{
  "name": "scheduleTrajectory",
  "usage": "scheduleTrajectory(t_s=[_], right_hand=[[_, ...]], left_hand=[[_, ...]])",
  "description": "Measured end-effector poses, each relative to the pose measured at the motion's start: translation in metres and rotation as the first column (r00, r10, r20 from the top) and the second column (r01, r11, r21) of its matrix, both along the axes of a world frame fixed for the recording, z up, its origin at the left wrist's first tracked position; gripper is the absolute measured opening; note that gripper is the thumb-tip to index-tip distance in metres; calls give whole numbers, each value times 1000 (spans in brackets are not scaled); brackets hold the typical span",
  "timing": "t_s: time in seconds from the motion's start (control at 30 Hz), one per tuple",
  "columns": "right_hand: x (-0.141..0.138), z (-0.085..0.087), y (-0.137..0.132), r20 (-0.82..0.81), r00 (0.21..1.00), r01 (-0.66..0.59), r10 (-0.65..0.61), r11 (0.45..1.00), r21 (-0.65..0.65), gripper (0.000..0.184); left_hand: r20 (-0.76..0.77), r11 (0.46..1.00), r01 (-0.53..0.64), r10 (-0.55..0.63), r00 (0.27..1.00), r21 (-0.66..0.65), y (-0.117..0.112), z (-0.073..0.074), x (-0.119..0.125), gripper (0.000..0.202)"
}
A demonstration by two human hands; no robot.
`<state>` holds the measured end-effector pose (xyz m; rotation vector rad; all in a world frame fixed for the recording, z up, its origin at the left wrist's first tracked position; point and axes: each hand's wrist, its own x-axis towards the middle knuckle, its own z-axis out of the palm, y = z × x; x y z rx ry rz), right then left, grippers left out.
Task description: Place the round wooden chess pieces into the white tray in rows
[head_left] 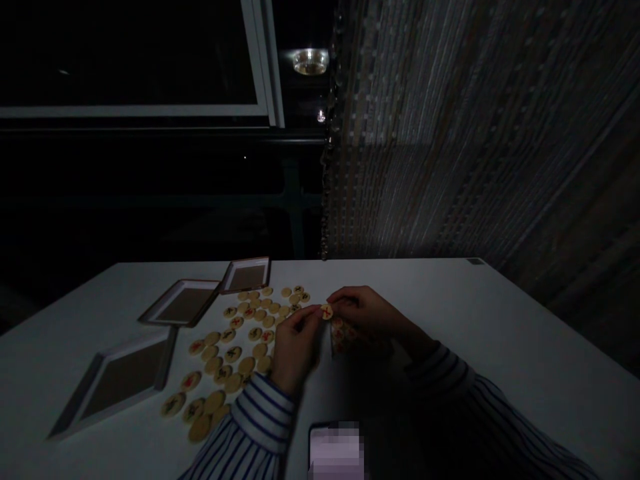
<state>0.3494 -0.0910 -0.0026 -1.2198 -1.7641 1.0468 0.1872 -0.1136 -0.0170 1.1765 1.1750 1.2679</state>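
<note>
A round wooden xiangqi piece with a red character is pinched between my two hands, above the table. My left hand grips its left edge with thumb and fingers together. From the other side, the fingertips of my right hand close on the same piece. Below my right hand lies a group of red-marked pieces, set close together and partly in shadow; whether a box holds them I cannot tell. Many loose xiangqi pieces spread to the left of my left hand, some with black or red characters, others blank side up.
Three shallow open boxes or lids stand at the left: a near one, a middle one and a far one. A phone with a lit screen lies at the white table's front. A string curtain hangs behind.
</note>
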Motion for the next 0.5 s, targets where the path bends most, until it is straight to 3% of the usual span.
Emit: scheduleTrajectory(t_s=[0.13,0.5], right_hand=[[-3,0,-1,-5,1000,8,-8,1000,-1,25],[-3,7,-6,-12,1000,9,-9,1000,15,23]], left_hand=[[-8,999,-39,39,999,3,1,-1,-1,31],[48,999,21,-19,999,-43,-2,2,0,29]])
